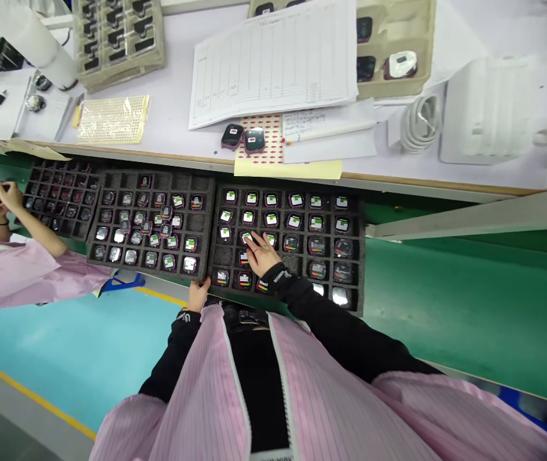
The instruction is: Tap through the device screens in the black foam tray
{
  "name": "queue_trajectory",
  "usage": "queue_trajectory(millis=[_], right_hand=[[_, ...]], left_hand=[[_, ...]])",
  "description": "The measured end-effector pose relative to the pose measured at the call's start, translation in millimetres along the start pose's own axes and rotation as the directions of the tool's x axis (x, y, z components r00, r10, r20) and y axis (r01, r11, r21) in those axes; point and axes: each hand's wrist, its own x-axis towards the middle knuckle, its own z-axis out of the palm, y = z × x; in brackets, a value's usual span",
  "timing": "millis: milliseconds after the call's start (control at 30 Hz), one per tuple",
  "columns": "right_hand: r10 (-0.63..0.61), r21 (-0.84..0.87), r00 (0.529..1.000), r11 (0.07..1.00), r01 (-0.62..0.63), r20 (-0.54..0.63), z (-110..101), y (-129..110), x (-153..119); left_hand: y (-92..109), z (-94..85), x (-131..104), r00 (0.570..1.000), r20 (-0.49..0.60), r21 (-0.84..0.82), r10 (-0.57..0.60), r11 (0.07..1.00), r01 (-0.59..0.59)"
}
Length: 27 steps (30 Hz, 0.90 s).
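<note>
A dark foam tray [285, 264] in front of me has square compartments holding small square watch-like devices, several with lit green-and-white screens. My right hand [261, 255] reaches over its left-middle part, fingers stretched and apart. Its fingertips touch or hover just over a lit device [246, 237]; I cannot tell which. Below that hand, more devices [244, 278] show dark screens with coloured bars. My left hand [197, 296] grips the front edge where this tray meets a second foam tray [195, 222], its fingers partly hidden underneath. Devices fill much of that second tray, some piled on the dividers.
A co-worker's hands [4, 200] hold a white round thing by a third tray [65, 195] at far left. On the shelf behind lie a printed form [278, 61], two dark devices [254, 141], sticker sheets [113, 120], a coiled white cable [420, 125] and beige plastic trays [120, 64].
</note>
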Motion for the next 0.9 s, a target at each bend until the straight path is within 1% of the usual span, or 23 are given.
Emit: queue_trajectory(millis=[100, 267, 333, 467, 567, 667, 800, 900], right_hand=[[-0.030, -0.012, 0.999, 0.999, 0.030, 0.027, 1, 1, 2], [0.014, 0.016, 0.996, 1.000, -0.013, -0.092, 0, 7, 5], [0.008, 0.042, 0.995, 0.999, -0.004, -0.102, 1, 6, 12], [-0.049, 0.058, 0.997, 0.997, 0.053, -0.058, 5, -3, 37], [-0.097, 0.002, 0.995, 0.995, 0.097, 0.002, 12, -10, 57], [-0.133, -0.050, 0.988, 0.989, 0.137, 0.077, 19, -12, 74], [-0.146, -0.072, 0.982, 0.985, 0.155, 0.122, 24, -8, 84], [-0.147, -0.071, 0.980, 0.985, 0.158, 0.136, 23, -5, 83]], left_hand=[[1, -0.5, -1, 1.000, 0.007, -0.008, 0.010, 1.000, -0.010], [2, -2.1, -4, 1.000, 0.013, -0.027, 0.004, 1.000, -0.003], [3, -2.4, -5, 1.000, 0.013, -0.032, -0.004, 0.999, 0.005], [3, -1.9, -6, 1.000, 0.010, -0.039, -0.014, 0.999, 0.015], [3, -1.3, -6, 1.000, 0.007, -0.046, -0.022, 0.999, 0.022], [3, -1.0, -6, 1.000, 0.005, -0.059, -0.029, 0.998, 0.029], [3, -0.5, -7, 0.999, 0.004, -0.079, -0.033, 0.996, 0.033], [3, -0.2, -8, 0.999, 0.004, -0.088, -0.034, 0.996, 0.034]])
